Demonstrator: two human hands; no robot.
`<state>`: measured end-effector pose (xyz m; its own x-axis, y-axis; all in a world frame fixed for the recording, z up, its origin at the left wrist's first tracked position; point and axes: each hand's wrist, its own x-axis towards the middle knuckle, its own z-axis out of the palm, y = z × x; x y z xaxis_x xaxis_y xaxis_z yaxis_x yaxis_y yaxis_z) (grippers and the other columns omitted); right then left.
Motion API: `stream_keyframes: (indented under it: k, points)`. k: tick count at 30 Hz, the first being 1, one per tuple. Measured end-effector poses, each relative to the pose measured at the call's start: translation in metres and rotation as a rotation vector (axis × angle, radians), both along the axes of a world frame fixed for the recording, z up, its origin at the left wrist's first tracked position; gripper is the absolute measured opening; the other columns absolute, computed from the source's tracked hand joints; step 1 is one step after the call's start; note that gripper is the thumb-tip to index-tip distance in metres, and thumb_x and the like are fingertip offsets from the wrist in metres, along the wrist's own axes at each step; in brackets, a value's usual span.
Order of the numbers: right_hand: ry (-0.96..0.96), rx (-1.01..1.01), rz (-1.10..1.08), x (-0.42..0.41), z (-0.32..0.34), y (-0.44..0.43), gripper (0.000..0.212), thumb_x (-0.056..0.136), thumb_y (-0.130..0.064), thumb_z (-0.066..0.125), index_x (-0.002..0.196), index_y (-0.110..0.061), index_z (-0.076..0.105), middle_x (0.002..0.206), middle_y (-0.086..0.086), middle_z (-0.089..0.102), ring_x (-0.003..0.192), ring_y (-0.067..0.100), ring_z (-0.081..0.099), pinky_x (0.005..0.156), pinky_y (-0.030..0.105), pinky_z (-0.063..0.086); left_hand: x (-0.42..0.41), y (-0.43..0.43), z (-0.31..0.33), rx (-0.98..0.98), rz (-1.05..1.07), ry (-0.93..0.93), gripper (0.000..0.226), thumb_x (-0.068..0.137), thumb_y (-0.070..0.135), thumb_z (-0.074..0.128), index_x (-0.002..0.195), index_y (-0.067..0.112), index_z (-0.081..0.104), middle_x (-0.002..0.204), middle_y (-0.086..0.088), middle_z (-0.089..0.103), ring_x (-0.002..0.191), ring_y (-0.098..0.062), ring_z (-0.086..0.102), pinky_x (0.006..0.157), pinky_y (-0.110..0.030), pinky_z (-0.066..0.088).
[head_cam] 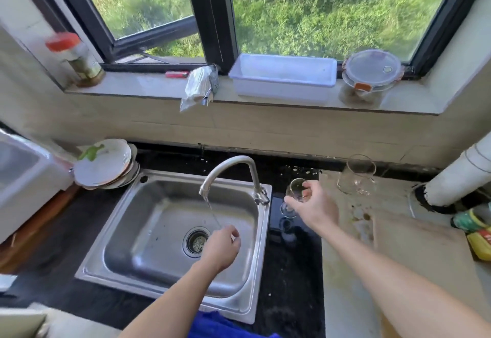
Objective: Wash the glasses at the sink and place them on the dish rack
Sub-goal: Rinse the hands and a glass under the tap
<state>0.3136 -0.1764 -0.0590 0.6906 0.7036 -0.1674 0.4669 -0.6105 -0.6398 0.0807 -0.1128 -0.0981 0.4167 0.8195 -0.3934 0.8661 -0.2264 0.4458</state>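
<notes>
A steel sink [148, 231] sits in a black counter, and a thin stream of water runs from its curved tap [231, 167]. My left hand [221, 248] hangs over the basin under the stream, fingers loosely curled, holding nothing. My right hand [312, 206] grips a small stemmed glass [296, 187] by its bowl, just right of the tap above the counter. A larger clear glass [357, 175] stands farther right on the pale counter. The drain [196, 242] lies just left of my left hand.
A stack of plates [106, 165] leans at the sink's back left corner. A white appliance [24, 175] stands at far left. The windowsill holds a jar [79, 58], a white tub [283, 77] and a lidded container [369, 77]. A white pipe [457, 175] and bottles [475, 228] crowd the right.
</notes>
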Motion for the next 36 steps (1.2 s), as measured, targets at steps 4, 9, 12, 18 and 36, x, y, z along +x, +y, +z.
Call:
stream_keyframes:
  k: [4, 9, 12, 18, 36]
  points:
    - [0.121, -0.086, 0.181, -0.077, -0.006, 0.023, 0.058, 0.064, -0.062, 0.069, 0.112, -0.032, 0.055, 0.094, -0.014, 0.065, 0.091, 0.014, 0.063, 0.081, 0.035, 0.053, -0.043, 0.025, -0.01, -0.046, 0.081, 0.013, 0.009, 0.089, 0.026, 0.05, 0.085, 0.023, 0.057, 0.088, -0.005, 0.068, 0.088, -0.025, 0.062, 0.076, -0.033, 0.049]
    - [0.21, -0.156, 0.297, -0.146, -0.025, 0.06, 0.066, 0.069, -0.055, 0.074, 0.123, -0.024, 0.053, 0.103, -0.01, 0.061, 0.095, 0.012, 0.06, 0.084, 0.033, 0.051, -0.089, 0.054, -0.025, -0.117, 0.152, -0.03, 0.017, 0.09, 0.02, 0.051, 0.072, 0.019, 0.052, 0.071, -0.002, 0.057, 0.076, -0.026, 0.052, 0.064, -0.03, 0.037]
    - [0.251, -0.148, 0.269, -0.168, -0.032, 0.08, 0.069, 0.069, -0.052, 0.078, 0.126, -0.023, 0.051, 0.112, -0.009, 0.061, 0.101, 0.012, 0.059, 0.089, 0.035, 0.051, -0.107, 0.069, -0.041, -0.199, 0.216, -0.08, 0.013, 0.088, 0.019, 0.052, 0.075, 0.018, 0.054, 0.071, 0.0, 0.055, 0.075, -0.025, 0.051, 0.066, -0.029, 0.038]
    - [0.351, -0.071, 0.094, -0.183, -0.034, 0.102, 0.06, 0.063, -0.047, 0.083, 0.11, -0.023, 0.055, 0.101, -0.009, 0.062, 0.093, 0.013, 0.061, 0.084, 0.041, 0.054, -0.107, 0.089, -0.057, -0.569, 0.551, -0.427, 0.013, 0.092, 0.019, 0.048, 0.1, 0.014, 0.058, 0.085, -0.007, 0.053, 0.069, -0.021, 0.049, 0.062, -0.033, 0.05]
    - [0.448, 0.03, 0.212, -0.185, -0.011, 0.1, 0.04, 0.078, -0.032, 0.08, 0.11, -0.025, 0.057, 0.107, -0.008, 0.065, 0.092, 0.012, 0.066, 0.064, 0.022, 0.051, -0.105, 0.117, -0.055, -0.812, 0.931, -0.782, 0.012, 0.098, 0.016, 0.048, 0.097, 0.005, 0.055, 0.075, -0.017, 0.06, 0.044, -0.016, 0.034, 0.033, -0.015, 0.024]
